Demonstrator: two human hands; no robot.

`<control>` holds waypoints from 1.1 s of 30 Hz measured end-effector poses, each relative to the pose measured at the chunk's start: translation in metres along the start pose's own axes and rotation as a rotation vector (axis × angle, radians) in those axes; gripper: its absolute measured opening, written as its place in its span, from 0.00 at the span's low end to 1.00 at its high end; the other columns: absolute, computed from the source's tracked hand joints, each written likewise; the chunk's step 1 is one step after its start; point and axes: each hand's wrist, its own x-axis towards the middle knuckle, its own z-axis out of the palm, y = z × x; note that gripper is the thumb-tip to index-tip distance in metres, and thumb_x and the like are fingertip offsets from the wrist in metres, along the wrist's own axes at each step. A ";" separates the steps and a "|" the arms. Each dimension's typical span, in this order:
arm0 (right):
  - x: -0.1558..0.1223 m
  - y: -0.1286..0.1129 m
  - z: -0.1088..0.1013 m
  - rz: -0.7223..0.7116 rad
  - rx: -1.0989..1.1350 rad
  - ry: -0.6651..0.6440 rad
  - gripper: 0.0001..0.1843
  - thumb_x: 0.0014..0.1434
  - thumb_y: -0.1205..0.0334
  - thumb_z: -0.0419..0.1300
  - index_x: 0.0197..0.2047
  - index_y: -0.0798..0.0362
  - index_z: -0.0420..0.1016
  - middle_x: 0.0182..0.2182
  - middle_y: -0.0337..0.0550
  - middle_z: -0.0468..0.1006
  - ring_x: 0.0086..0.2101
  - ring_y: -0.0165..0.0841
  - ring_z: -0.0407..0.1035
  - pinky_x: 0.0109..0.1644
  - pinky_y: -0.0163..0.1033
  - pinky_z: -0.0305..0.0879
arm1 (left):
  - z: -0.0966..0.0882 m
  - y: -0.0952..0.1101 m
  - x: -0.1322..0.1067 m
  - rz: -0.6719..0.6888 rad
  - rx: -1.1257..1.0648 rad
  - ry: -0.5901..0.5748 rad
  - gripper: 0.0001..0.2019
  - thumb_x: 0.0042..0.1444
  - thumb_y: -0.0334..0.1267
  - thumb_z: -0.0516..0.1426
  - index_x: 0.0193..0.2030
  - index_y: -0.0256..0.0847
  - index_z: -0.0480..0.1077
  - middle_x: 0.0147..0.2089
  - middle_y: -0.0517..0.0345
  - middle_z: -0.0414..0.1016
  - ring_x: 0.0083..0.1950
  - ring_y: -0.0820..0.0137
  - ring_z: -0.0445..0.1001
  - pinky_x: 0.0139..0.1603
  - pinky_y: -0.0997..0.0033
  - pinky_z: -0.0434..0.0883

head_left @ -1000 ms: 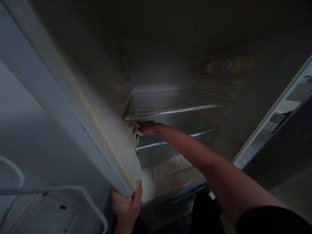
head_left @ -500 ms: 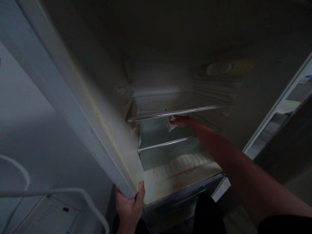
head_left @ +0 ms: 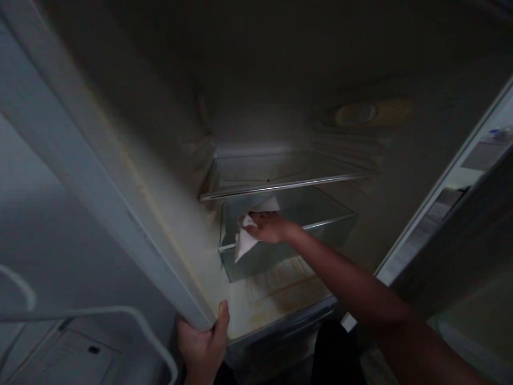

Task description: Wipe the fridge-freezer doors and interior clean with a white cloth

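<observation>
My right hand (head_left: 269,226) presses a white cloth or paper wipe (head_left: 247,243) onto the lower glass shelf (head_left: 308,206) of a fridge. One corner of the wipe hangs over the shelf's front edge, and another part spreads out behind my fingers. At the bottom left, my left hand (head_left: 203,336) grips the fridge's side wall edge (head_left: 196,305), its thumb on the inner side and its fingers wrapped around the outside. Above my right hand runs the upper glass shelf (head_left: 280,186) with its shiny front trim.
Brown-yellow stains mark the fridge floor (head_left: 280,307). A yellowed control housing with a dial (head_left: 366,113) sits on the right inner wall. A pale cable (head_left: 132,312) loops at lower left. The dark open door (head_left: 460,251) stands at right.
My right hand has come forward and left with the wipe, from under the upper shelf to the lower shelf's front edge. My left hand keeps its grip; the view has shifted slightly.
</observation>
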 end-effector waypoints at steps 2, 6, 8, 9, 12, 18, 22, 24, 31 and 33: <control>-0.003 -0.036 0.008 -0.102 0.032 -0.014 0.40 0.71 0.36 0.40 0.76 0.51 0.56 0.71 0.56 0.62 0.68 0.53 0.59 0.71 0.58 0.56 | 0.000 -0.005 0.000 -0.005 -0.026 -0.017 0.26 0.48 0.52 0.69 0.47 0.39 0.69 0.40 0.51 0.77 0.42 0.57 0.80 0.48 0.55 0.80; 0.000 -0.060 0.010 -0.175 0.058 -0.036 0.40 0.72 0.38 0.41 0.76 0.53 0.55 0.71 0.59 0.61 0.69 0.55 0.58 0.71 0.61 0.55 | -0.002 -0.012 0.000 -0.019 -0.044 -0.019 0.29 0.47 0.50 0.70 0.51 0.39 0.68 0.42 0.51 0.78 0.44 0.58 0.81 0.46 0.58 0.81; 0.004 -0.056 0.009 -0.194 0.067 -0.061 0.41 0.71 0.36 0.42 0.77 0.53 0.54 0.71 0.60 0.60 0.69 0.56 0.57 0.71 0.62 0.54 | -0.002 -0.011 0.000 -0.024 -0.064 -0.019 0.28 0.47 0.50 0.70 0.50 0.40 0.68 0.43 0.52 0.78 0.44 0.58 0.81 0.46 0.58 0.81; 0.005 -0.054 0.008 -0.199 0.073 -0.068 0.42 0.70 0.35 0.42 0.77 0.53 0.53 0.71 0.60 0.60 0.69 0.56 0.57 0.72 0.62 0.53 | -0.002 -0.010 0.000 -0.027 -0.077 -0.020 0.27 0.47 0.50 0.70 0.49 0.40 0.68 0.42 0.52 0.78 0.43 0.59 0.82 0.46 0.58 0.81; 0.006 -0.049 0.007 -0.210 0.085 -0.059 0.43 0.70 0.34 0.41 0.77 0.53 0.53 0.72 0.59 0.59 0.70 0.57 0.56 0.72 0.63 0.52 | -0.001 -0.005 0.001 -0.018 -0.085 -0.012 0.26 0.46 0.50 0.70 0.46 0.40 0.68 0.40 0.53 0.78 0.41 0.60 0.81 0.44 0.59 0.81; 0.002 -0.051 0.009 -0.200 0.082 -0.024 0.43 0.69 0.33 0.40 0.76 0.51 0.56 0.71 0.56 0.62 0.68 0.55 0.59 0.72 0.61 0.54 | -0.001 0.004 0.001 -0.040 -0.062 0.012 0.26 0.47 0.49 0.69 0.49 0.39 0.68 0.41 0.47 0.79 0.41 0.58 0.82 0.45 0.57 0.81; 0.003 -0.050 0.011 -0.214 0.095 -0.012 0.44 0.68 0.32 0.41 0.76 0.51 0.57 0.70 0.57 0.63 0.67 0.57 0.60 0.71 0.62 0.55 | -0.003 0.002 0.002 -0.060 -0.001 0.024 0.29 0.45 0.50 0.70 0.50 0.38 0.69 0.42 0.45 0.80 0.43 0.56 0.82 0.47 0.54 0.81; 0.004 -0.050 0.011 -0.214 0.097 -0.009 0.43 0.69 0.32 0.41 0.75 0.51 0.58 0.70 0.57 0.63 0.67 0.57 0.60 0.70 0.62 0.55 | -0.003 0.004 0.003 -0.067 -0.006 0.030 0.29 0.45 0.51 0.69 0.49 0.37 0.70 0.42 0.46 0.81 0.44 0.55 0.82 0.47 0.54 0.81; 0.002 -0.051 0.010 -0.211 0.093 -0.009 0.43 0.69 0.33 0.41 0.76 0.51 0.56 0.71 0.57 0.62 0.68 0.56 0.59 0.72 0.62 0.53 | 0.000 0.026 0.007 -0.027 -0.049 0.011 0.22 0.43 0.48 0.69 0.41 0.39 0.69 0.36 0.50 0.80 0.37 0.57 0.82 0.41 0.55 0.82; 0.003 -0.051 0.010 -0.214 0.095 -0.011 0.43 0.69 0.33 0.41 0.76 0.51 0.56 0.70 0.58 0.63 0.68 0.57 0.59 0.72 0.63 0.53 | -0.001 0.029 0.007 -0.017 -0.033 0.012 0.21 0.43 0.47 0.68 0.41 0.39 0.69 0.35 0.51 0.80 0.37 0.57 0.82 0.41 0.55 0.83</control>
